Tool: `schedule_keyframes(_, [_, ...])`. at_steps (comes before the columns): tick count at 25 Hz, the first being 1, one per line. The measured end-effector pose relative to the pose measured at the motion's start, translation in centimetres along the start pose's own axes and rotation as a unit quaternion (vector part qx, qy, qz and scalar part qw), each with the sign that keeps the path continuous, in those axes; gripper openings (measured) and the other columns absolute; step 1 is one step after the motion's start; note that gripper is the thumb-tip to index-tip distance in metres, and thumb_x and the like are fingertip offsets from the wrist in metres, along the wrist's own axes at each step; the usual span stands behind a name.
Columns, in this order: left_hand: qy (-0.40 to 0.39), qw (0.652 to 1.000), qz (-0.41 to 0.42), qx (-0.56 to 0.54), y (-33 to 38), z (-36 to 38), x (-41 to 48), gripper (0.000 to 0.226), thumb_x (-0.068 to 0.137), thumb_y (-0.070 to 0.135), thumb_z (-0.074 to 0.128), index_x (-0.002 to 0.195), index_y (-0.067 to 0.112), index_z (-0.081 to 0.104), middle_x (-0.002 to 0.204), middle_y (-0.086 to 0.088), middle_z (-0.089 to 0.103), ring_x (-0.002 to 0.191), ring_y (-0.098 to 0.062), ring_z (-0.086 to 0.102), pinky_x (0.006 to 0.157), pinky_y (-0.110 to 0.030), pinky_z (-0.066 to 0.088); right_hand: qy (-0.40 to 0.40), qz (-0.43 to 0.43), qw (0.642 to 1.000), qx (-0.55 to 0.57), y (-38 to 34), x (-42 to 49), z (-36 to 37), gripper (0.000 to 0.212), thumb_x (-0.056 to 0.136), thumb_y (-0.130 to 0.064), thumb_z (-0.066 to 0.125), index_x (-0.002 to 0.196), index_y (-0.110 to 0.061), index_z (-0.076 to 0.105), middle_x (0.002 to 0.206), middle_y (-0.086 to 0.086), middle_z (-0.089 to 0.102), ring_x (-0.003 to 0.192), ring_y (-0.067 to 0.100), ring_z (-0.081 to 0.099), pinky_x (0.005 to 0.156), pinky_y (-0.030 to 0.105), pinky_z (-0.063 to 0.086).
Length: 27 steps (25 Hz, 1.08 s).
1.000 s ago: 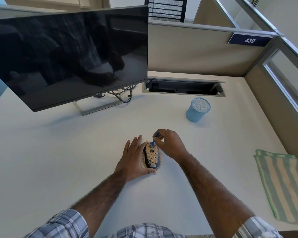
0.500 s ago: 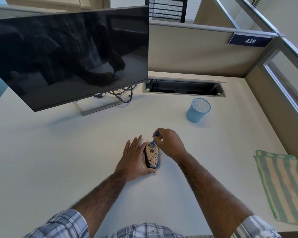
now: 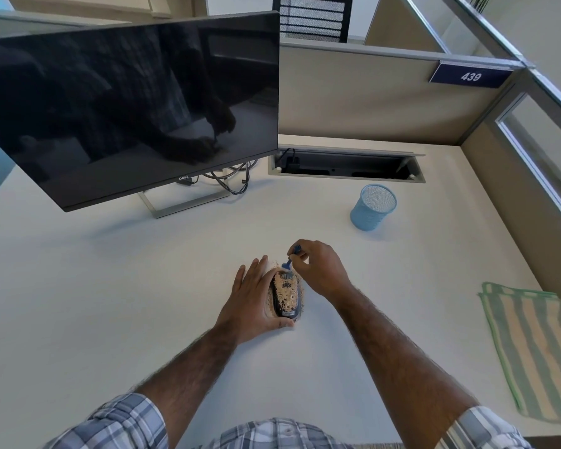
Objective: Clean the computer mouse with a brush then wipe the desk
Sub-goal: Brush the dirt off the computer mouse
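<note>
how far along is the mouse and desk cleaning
Nothing looks finished. In hand: the left hand steadies the mouse while the right hand pinches the brush, bristles at the mouse's far end; tan crumbs cover most of its top. Left: brushing those off, then wiping the desk; the striped cloth lies untouched at the right.

An office cubicle is showing here: beige partition panels point(image 3: 353, 92) are closing in a white desk point(image 3: 110, 286) on two sides, and a dark blue number plate point(image 3: 470, 76) reading 439 is hanging at the corner. A Dell monitor point(image 3: 127, 108) is standing on the desk with black cables point(image 3: 234, 181) trailing behind it, near an open cable hatch point(image 3: 344, 166) sunk into the desktop and a blue mesh pen cup point(image 3: 373, 207). Beyond the partition the black mesh back of an office chair point(image 3: 311, 17) is rising, and a glazed panel point(image 3: 538, 150) is running along the right side.
</note>
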<state>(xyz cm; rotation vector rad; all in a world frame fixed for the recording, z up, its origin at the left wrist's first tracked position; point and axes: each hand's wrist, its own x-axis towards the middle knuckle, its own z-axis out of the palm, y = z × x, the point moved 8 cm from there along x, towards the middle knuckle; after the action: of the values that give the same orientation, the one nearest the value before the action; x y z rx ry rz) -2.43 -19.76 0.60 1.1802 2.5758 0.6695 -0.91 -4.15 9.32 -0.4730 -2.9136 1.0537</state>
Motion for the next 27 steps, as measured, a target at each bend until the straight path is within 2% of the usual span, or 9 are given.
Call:
schedule_keyframes(12, [-0.01, 1.0, -0.003, 0.009, -0.2, 0.2, 0.0, 0.125, 0.065, 0.095, 0.057, 0.159, 0.022, 0.017, 0.172, -0.003, -0.004, 0.158, -0.018, -0.011, 0.127, -0.043, -0.008, 0.016, 0.022, 1.0, 0.002, 0.5, -0.4, -0.7, 0.011, 0.087, -0.018, 0.06, 0.091, -0.021, 0.07, 0.082, -0.006, 0.071, 0.077, 0.014, 0.064, 0.067, 0.033, 0.055])
schedule_keyframes(27, [-0.014, 1.0, -0.006, 0.006, 0.0, 0.0, 0.0, 0.125, 0.064, 0.094, 0.058, 0.159, 0.023, 0.018, 0.172, -0.002, -0.004, 0.158, -0.018, -0.011, 0.128, -0.044, -0.007, 0.034, 0.021, 0.999, 0.002, 0.9, -0.9, -1.0, 0.009, 0.087, -0.019, 0.062, 0.091, -0.021, 0.07, 0.083, -0.005, 0.071, 0.079, 0.014, 0.064, 0.07, 0.038, 0.056])
